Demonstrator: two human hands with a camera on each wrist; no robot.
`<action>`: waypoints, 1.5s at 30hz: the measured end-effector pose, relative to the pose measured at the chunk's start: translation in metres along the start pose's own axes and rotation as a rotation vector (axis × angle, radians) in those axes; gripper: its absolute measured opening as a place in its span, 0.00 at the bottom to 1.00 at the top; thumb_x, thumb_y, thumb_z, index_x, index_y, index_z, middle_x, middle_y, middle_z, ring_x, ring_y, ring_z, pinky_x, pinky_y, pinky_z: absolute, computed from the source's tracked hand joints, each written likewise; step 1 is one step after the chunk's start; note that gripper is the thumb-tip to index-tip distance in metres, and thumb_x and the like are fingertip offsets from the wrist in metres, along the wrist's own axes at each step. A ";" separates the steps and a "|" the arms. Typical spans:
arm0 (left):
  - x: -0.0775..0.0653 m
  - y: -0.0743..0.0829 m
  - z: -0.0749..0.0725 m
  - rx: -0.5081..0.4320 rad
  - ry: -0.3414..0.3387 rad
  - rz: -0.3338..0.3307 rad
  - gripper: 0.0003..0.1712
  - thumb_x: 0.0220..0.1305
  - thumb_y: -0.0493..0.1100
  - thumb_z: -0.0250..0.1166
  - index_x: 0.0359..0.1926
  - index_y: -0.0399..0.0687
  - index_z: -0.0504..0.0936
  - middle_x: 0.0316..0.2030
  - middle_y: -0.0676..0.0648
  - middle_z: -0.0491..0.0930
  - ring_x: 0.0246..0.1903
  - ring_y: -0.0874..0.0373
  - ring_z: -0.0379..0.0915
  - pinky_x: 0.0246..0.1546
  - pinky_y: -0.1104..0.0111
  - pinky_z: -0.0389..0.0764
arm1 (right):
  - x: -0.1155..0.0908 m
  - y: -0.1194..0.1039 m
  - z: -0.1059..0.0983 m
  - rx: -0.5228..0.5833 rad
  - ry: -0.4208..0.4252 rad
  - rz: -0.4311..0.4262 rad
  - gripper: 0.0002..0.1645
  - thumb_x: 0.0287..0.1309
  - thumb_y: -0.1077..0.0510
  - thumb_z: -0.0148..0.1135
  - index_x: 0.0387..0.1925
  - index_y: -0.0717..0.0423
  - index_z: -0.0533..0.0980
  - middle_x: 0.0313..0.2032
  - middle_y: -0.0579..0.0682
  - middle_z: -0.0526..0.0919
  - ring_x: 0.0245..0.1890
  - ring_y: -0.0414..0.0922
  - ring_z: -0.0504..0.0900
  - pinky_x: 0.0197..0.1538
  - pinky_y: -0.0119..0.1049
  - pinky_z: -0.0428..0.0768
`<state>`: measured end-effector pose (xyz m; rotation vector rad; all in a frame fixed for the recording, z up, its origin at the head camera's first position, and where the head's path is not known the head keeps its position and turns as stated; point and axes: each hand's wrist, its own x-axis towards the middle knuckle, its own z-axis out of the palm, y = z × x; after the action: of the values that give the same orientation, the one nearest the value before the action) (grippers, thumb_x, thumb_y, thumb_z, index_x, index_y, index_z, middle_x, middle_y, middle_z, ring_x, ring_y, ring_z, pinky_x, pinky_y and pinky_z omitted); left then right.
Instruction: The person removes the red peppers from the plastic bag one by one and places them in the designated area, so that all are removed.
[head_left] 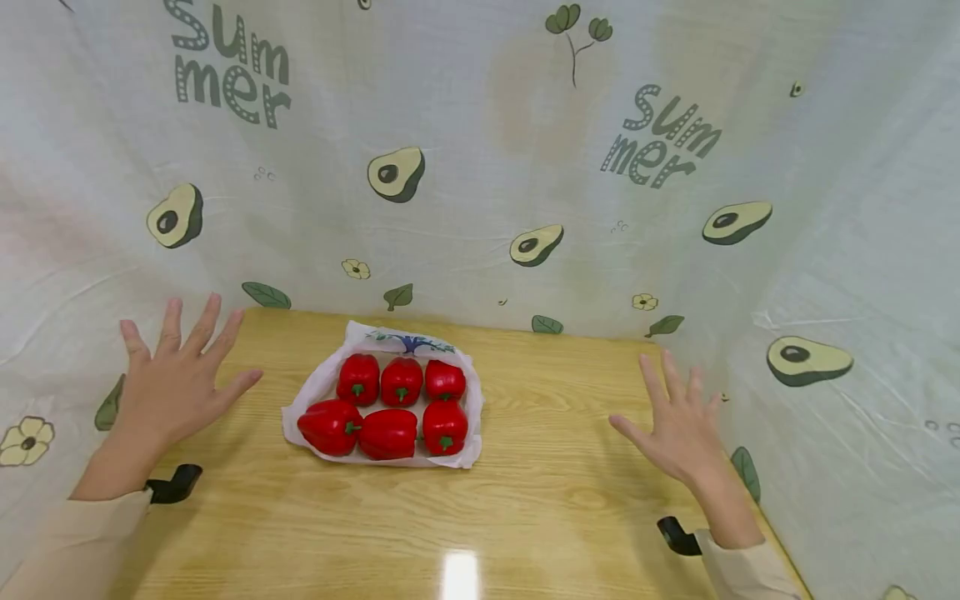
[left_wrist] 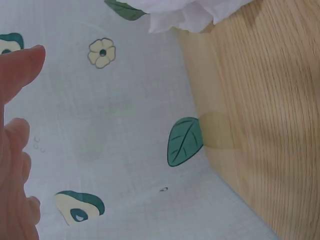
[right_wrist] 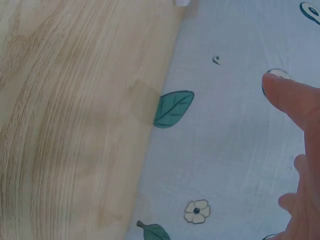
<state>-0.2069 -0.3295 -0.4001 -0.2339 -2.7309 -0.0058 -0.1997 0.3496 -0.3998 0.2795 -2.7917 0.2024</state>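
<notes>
Several red bell peppers [head_left: 387, 434] with green stems lie in two rows inside a white paper-lined tray [head_left: 311, 392], left of the table's middle in the head view. My left hand [head_left: 174, 383] is held with fingers spread to the left of the tray, touching nothing. Well to the tray's right, my right hand [head_left: 678, 425] is also spread and holds nothing. The left wrist view catches the left hand [left_wrist: 15, 150] at its edge and a bit of white paper at the top. In the right wrist view the right hand [right_wrist: 300, 130] shows at the edge.
A light wooden table [head_left: 540, 500] lies under everything. Pale cloth [head_left: 465, 100] printed with avocados, leaves and "summer" lettering hangs behind it and on both sides. Each wrist wears a black mount [head_left: 176, 483].
</notes>
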 end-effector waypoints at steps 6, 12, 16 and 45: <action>0.002 0.004 0.006 -0.060 0.011 0.021 0.56 0.73 0.70 0.59 0.87 0.56 0.40 0.86 0.42 0.32 0.82 0.34 0.14 0.67 0.26 0.14 | 0.007 -0.010 0.002 0.018 0.011 -0.034 0.66 0.64 0.27 0.66 0.87 0.42 0.41 0.85 0.62 0.41 0.78 0.82 0.40 0.62 0.91 0.45; 0.008 0.010 0.010 -0.113 0.027 0.045 0.55 0.73 0.70 0.59 0.87 0.54 0.43 0.86 0.40 0.35 0.82 0.33 0.18 0.68 0.21 0.24 | 0.016 -0.022 0.005 0.057 0.022 -0.070 0.64 0.64 0.30 0.69 0.87 0.43 0.44 0.85 0.59 0.41 0.79 0.79 0.40 0.64 0.89 0.47; 0.010 0.012 0.013 -0.149 0.028 0.057 0.56 0.73 0.69 0.59 0.87 0.53 0.43 0.86 0.40 0.36 0.83 0.33 0.20 0.69 0.20 0.30 | 0.022 -0.032 0.010 0.082 0.025 -0.102 0.62 0.65 0.32 0.69 0.87 0.45 0.45 0.85 0.61 0.44 0.80 0.77 0.41 0.65 0.87 0.48; 0.019 0.041 0.045 -0.815 -0.088 0.093 0.50 0.75 0.45 0.67 0.87 0.54 0.48 0.86 0.39 0.38 0.78 0.25 0.48 0.61 0.30 0.69 | 0.058 -0.082 0.023 0.440 -0.092 -0.248 0.58 0.66 0.44 0.74 0.86 0.45 0.51 0.83 0.58 0.54 0.81 0.62 0.56 0.72 0.71 0.65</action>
<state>-0.2350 -0.2846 -0.4350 -0.5882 -2.6440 -1.1074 -0.2429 0.2559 -0.3929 0.7492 -2.7386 0.7604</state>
